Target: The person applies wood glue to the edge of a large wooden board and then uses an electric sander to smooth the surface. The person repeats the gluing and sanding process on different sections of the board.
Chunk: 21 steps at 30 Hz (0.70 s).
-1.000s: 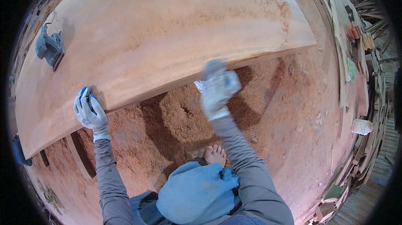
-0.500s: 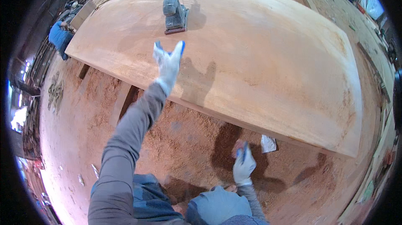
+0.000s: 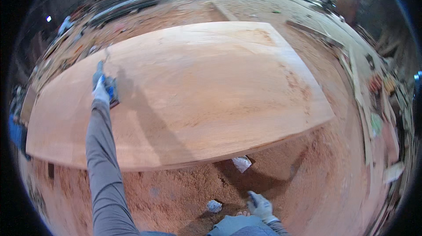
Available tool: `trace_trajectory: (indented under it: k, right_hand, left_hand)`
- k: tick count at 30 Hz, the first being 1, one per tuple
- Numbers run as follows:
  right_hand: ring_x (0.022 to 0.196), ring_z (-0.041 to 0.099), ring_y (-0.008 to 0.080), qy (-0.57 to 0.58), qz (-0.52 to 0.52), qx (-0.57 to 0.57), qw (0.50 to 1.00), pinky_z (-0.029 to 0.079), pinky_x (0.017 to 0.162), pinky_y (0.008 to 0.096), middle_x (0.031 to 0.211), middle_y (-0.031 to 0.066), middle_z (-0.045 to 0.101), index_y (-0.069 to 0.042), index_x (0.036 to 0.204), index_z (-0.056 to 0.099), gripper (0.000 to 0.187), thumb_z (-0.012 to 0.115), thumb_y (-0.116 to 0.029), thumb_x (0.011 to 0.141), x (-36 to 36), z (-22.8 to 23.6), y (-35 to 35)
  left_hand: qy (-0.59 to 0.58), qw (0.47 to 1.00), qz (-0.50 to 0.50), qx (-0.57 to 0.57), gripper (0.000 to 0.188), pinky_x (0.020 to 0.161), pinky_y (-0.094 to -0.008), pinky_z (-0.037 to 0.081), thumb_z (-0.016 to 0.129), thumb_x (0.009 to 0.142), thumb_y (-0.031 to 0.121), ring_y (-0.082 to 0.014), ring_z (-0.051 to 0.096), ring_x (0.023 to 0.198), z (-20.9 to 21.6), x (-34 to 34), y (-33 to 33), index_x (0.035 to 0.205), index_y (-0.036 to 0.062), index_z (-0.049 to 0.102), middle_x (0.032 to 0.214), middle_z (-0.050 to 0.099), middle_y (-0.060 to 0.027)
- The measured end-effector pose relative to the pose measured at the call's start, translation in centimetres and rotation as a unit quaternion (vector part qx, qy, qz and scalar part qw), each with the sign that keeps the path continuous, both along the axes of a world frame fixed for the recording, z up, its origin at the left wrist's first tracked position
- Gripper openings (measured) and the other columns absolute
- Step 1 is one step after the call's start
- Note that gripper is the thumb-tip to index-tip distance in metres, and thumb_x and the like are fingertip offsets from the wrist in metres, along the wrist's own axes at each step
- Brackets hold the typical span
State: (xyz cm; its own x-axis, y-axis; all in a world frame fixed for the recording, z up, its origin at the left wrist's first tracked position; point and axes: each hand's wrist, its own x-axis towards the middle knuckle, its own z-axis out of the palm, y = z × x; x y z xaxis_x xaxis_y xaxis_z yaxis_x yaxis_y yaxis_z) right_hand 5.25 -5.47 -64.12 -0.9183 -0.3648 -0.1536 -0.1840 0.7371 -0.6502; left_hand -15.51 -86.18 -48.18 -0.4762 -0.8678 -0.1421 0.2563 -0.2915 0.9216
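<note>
Left hand (image 3: 101, 92) has moved onto the sander (image 3: 96, 78), grasping it while the wooden slab (image 3: 211, 86) seems to bear its weight; right hand (image 3: 261, 206)'s grip I cannot tell.

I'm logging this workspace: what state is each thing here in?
Broad pale wooden slab: flat, raised, dusty in patches.
Grey boxy power sander: upright on slab; running or not, unclear.
White-gloved left hand: on sander, grip closure unclear.
White-gloved right hand: fingers partly curled, contents unclear.
White sheet-like scrap: crumpled, by slab's near edge.
Small whitish wad: crumpled, lying loose.
</note>
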Motion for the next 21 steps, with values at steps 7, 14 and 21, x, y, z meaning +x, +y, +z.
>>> trace_trajectory:
  k: [7,14,21]
  right_hand:
    - [0.100,0.072,0.0334,0.161,-0.052,-0.006,0.986,0.058,0.086,0.0433,0.116,0.0139,0.073,-0.009,0.132,0.068,0.046,0.077,-0.026,0.090,-0.1,5.8,0.5]
    - [0.132,0.053,0.0395,0.332,0.216,-0.124,0.910,0.041,0.114,0.0533,0.146,0.0195,0.054,-0.011,0.150,0.056,0.085,0.080,-0.053,0.081,-9.0,17.2,-15.9]
    - [0.130,0.058,0.0412,0.051,0.359,-0.283,0.888,0.045,0.113,0.0497,0.142,0.0233,0.057,-0.004,0.164,0.031,0.115,0.090,-0.047,0.075,-4.2,23.5,-27.2]
  left_hand:
    - [0.071,0.991,0.019,-0.110,0.043,0.085,-0.0347,0.059,0.085,0.090,0.017,-0.0217,0.069,0.102,-1.7,4.7,2.5,0.125,0.0075,0.062,0.116,0.070,-0.0070]
    - [-0.127,0.913,-0.102,-0.375,0.037,0.107,-0.0326,0.048,0.072,0.101,0.016,-0.0175,0.061,0.119,6.1,22.8,16.4,0.133,0.0013,0.061,0.128,0.065,-0.0089]
    - [-0.221,0.804,-0.291,-0.470,0.033,0.096,-0.0315,0.049,0.076,0.084,0.011,-0.0165,0.063,0.102,18.6,27.1,34.0,0.114,0.0016,0.066,0.107,0.068,-0.0080]
